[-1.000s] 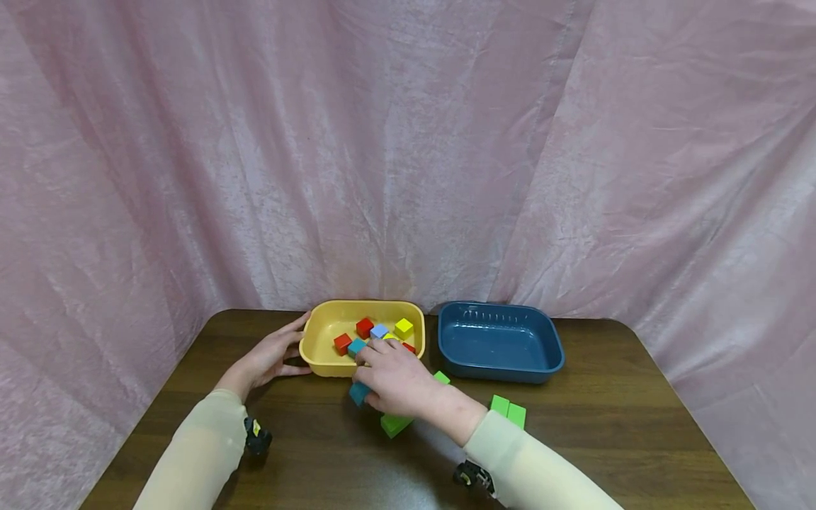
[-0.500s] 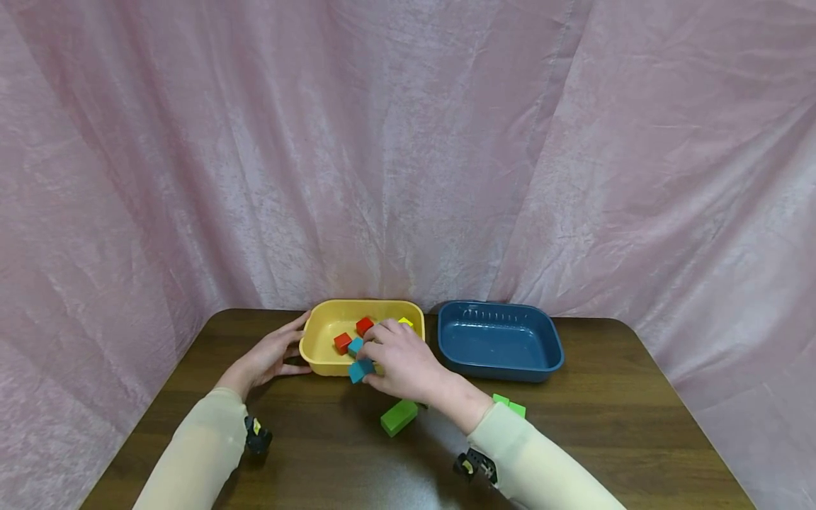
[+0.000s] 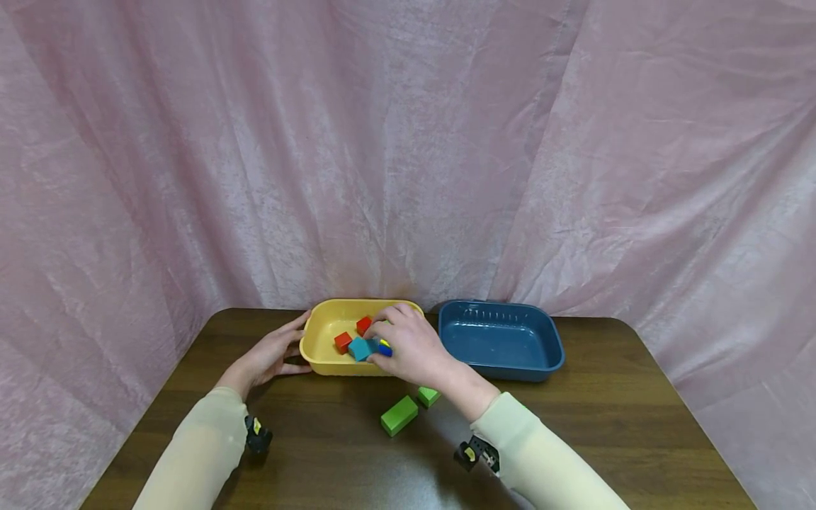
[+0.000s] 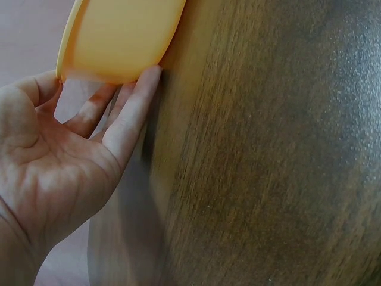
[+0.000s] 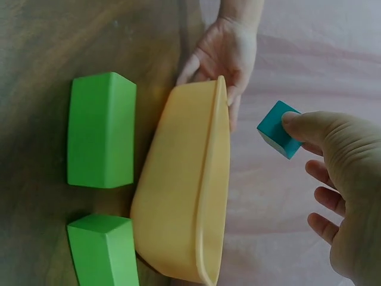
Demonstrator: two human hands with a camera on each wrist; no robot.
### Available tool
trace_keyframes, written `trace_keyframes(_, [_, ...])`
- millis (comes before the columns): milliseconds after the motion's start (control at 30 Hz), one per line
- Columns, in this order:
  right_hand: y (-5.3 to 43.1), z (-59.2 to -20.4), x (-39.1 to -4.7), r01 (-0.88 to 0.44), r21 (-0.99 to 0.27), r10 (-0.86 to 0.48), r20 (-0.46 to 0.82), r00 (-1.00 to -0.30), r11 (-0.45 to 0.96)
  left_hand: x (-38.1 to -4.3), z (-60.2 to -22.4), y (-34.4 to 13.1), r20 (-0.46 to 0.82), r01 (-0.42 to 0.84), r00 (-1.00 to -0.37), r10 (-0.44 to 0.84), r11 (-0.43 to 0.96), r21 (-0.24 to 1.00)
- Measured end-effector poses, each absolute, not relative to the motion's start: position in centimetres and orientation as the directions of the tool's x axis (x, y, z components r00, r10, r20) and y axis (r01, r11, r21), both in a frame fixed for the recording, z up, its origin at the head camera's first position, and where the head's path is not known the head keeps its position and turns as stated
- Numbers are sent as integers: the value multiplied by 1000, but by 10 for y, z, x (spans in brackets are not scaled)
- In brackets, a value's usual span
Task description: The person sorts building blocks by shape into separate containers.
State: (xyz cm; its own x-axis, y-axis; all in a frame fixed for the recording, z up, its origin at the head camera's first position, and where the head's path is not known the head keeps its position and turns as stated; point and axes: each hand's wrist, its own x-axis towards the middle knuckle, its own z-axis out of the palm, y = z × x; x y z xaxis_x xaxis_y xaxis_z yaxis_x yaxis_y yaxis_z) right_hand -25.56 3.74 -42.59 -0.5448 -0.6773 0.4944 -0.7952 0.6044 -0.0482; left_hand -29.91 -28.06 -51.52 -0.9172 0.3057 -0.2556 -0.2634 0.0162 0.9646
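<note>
In the head view, the yellow tub stands at the back of the table with red cubes inside. My left hand touches its left end, fingers spread along the end wall, as the left wrist view confirms on the tub. Thumb and finger of my right hand pinch a teal cube over the tub; the other fingers hang free. A blue cube and a bit of yellow show between that hand's fingers. The hand hides the tub's right part.
To the right stands a blue tub. Two green blocks, one long and one partly covered by the right arm, lie in front of the yellow tub. A pink curtain hangs behind the table.
My right hand has lifted the teal cube from in front of the yellow tub, moving it up and back over the tub. The left hand has stayed at the tub's end.
</note>
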Motion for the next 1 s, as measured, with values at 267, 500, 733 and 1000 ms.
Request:
trace_keyframes(267, [42,-416,-264,-762,-81,-631,510,-585,642,-298,-515,-279,-258,-267,-917,304,12,964])
trace_keyframes(500, [40,-409,-270,-733,-101,-607,489,-626,673,-298,-514,-279,-262,-271,-920,293,10,963])
trace_keyframes(733, [32,-408,-276,-702,-145,-580,461,-672,698,-297,-515,-279,-261,-271,-918,299,7,963])
trace_keyframes(1000, [27,-411,-282,-680,-160,-565,439,-698,716,-298,-516,-277,-260,-270,-917,302,8,963])
